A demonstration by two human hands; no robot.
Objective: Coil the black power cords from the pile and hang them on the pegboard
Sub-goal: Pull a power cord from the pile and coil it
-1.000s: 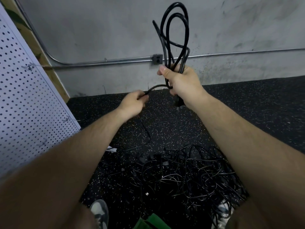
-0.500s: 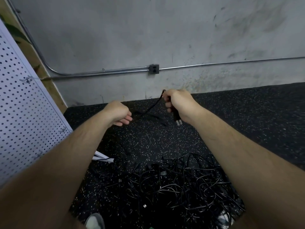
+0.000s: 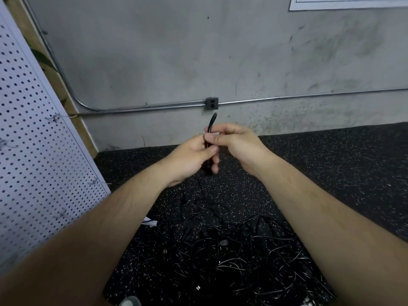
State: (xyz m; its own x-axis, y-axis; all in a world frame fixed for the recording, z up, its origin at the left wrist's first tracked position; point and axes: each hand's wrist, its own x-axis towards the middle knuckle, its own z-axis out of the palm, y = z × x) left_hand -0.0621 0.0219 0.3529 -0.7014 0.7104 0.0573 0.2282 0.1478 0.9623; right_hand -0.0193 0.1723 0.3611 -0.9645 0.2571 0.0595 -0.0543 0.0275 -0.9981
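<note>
Both hands meet at chest height over the floor. My left hand [image 3: 194, 157] and my right hand [image 3: 234, 140] both pinch one black power cord [image 3: 212, 122], whose short end sticks up above the fingers. The rest of that cord drops down behind my left palm toward the floor. A tangled pile of black cords [image 3: 238, 261] lies on the floor below my forearms. The white pegboard [image 3: 33, 162] leans at the left, with several small metal hooks [image 3: 54, 117] on it and no cord hanging in view.
Black speckled rubber flooring [image 3: 331, 164] runs to a grey concrete wall. A metal conduit with an outlet box [image 3: 212, 103] crosses the wall low down. A shoe tip [image 3: 130, 301] shows at the bottom edge. A white scrap [image 3: 150, 222] lies beside the pile.
The tall loops that my right hand held up a second ago are gone. My hands dropped, then came together, and both now hold a short stretch of the cord.
</note>
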